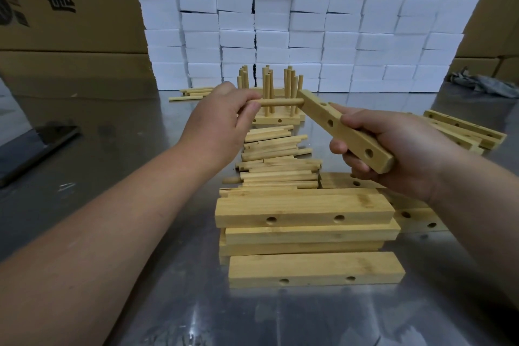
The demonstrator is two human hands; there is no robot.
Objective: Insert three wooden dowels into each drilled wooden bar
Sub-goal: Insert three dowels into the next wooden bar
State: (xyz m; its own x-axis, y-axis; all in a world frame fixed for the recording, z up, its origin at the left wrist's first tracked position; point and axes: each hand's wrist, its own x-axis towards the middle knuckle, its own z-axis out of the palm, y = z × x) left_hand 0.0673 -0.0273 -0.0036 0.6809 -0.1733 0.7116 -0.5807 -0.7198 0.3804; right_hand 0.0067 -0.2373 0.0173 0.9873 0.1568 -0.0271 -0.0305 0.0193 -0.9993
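Left grip [222,121]: thumb and fingers pinch one end of a dowel [278,102], which lies level above the middle of the tabletop [112,182].
Right grip [393,149]: fingers curl round the near end of a drilled bar [345,132], held raised and slanting away to the left.
Dowel and bar: the dowel's free tip meets the bar's far end; how deep it sits cannot be told.
Loose dowels [278,160]: a heap at the tabletop's middle, below both hands.
Stacked bars [303,211]: piled toward the near edge, holes facing front.
Filled bars [278,121]: behind the heap, with dowels standing upright.
More bars [463,132]: by the right edge.
Phone [36,149]: flat near the left edge.
White blocks [309,22]: walled along the far edge, between cardboard boxes [70,8].
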